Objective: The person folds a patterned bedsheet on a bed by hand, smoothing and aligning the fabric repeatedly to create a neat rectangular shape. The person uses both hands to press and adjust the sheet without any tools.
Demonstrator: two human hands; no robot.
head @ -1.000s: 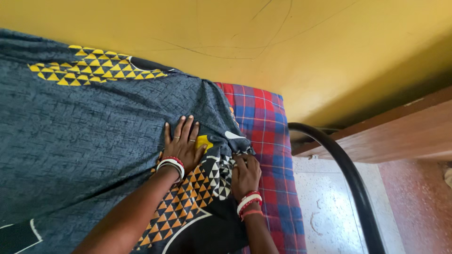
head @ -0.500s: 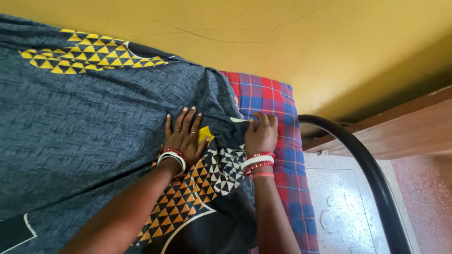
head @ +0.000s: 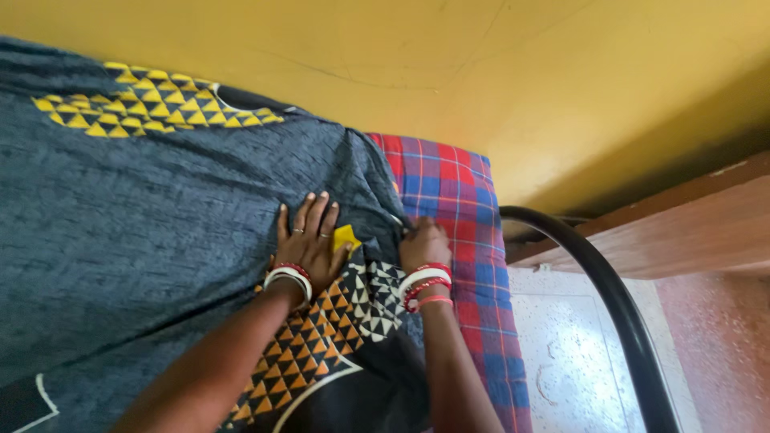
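With the left hand [head: 309,244] spread flat, pinning the dark patterned bedsheet [head: 160,208], the right hand [head: 423,247] curls on its edge just beside, over the plaid mattress [head: 453,208]; best to pull steadily outward, keeping the palm firm against wrinkles.

A checked red-and-blue mattress [head: 461,216] carries a dark patterned bedsheet [head: 144,216].
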